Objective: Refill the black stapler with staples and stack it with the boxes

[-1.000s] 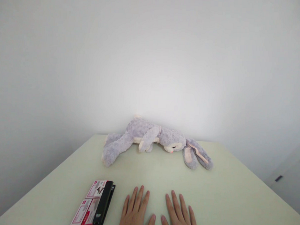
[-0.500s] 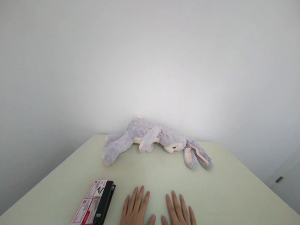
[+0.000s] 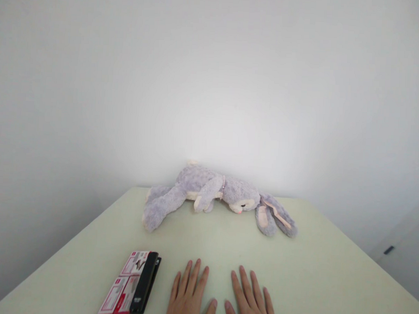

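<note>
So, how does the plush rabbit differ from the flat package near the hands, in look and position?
The plush rabbit is soft, grey-lilac and long, while the package is flat, stiff-looking, pink, white and black. The plush rabbit lies on its side at the far edge of the table by the wall; the package lies at the near edge, just beside the left hand. Both rest on the table, and neither is touched by the left hand or the right hand.

Both hands (image 3: pixel 220 301) cut off at the wrists by the bottom edge
</note>
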`<action>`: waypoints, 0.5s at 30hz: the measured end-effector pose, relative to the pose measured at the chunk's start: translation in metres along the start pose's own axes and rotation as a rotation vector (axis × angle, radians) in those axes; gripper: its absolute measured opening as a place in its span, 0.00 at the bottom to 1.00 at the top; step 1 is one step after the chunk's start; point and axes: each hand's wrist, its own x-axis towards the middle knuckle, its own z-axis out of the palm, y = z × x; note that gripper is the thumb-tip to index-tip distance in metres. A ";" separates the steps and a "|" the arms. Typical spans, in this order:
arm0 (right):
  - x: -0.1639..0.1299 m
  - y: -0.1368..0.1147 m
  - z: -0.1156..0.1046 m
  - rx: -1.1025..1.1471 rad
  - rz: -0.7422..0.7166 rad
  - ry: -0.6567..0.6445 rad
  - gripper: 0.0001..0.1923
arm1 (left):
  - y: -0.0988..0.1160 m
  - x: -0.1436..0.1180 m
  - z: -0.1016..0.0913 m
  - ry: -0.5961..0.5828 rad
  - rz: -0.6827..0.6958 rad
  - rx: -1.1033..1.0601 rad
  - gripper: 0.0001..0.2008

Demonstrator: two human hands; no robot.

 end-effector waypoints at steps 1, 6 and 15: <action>0.000 0.000 0.000 -0.001 0.001 -0.002 0.31 | 0.000 0.000 0.000 0.002 0.002 0.000 0.34; -0.001 -0.001 -0.002 0.015 0.000 -0.008 0.31 | 0.001 0.000 -0.001 -0.020 -0.005 0.008 0.34; 0.018 -0.022 -0.030 0.211 0.124 -0.149 0.31 | 0.015 0.003 0.010 0.013 -0.036 0.042 0.31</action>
